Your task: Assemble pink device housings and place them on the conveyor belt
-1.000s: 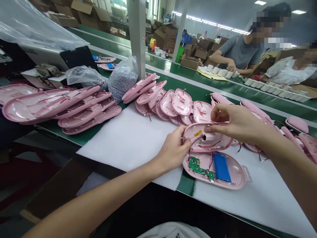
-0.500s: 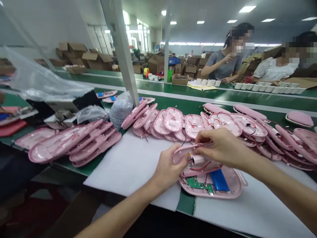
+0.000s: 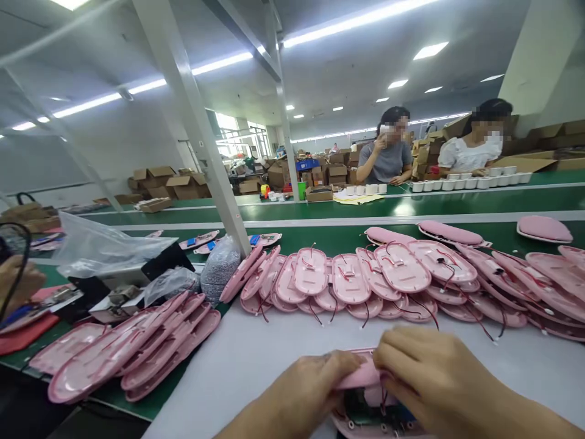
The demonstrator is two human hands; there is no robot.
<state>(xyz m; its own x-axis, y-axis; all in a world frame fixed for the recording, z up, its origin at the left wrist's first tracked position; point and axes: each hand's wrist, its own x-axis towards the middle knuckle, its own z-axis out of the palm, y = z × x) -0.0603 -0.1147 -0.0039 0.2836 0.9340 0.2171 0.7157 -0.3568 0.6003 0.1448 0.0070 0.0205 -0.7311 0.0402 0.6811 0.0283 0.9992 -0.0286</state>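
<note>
At the lower middle, a pink plastic cover [image 3: 360,377] is tilted over a matching pink shell [image 3: 372,430]. My left hand [image 3: 308,387] grips the cover's left side, thumb on top. The fingers of my right hand [image 3: 423,369] are closed at its right edge, and their tips are partly hidden. In the gap between the two halves, a green circuit board [image 3: 357,403] and thin red and black wires show. A bit of a blue battery [image 3: 406,413] is visible beneath my right hand.
Pink covers with loose wires [image 3: 350,277] are piled in a row behind my hands. More pink shells [image 3: 137,347] lean stacked at the left, near a bubble-wrap bundle [image 3: 220,268]. A metal post [image 3: 196,122] rises behind. Two people sit across the green bench; another hand [image 3: 18,283] is far left.
My view has tilted up, so my hands sit lower in the picture. The cover has tipped down nearer the shell, and my right hand has moved to its right edge.
</note>
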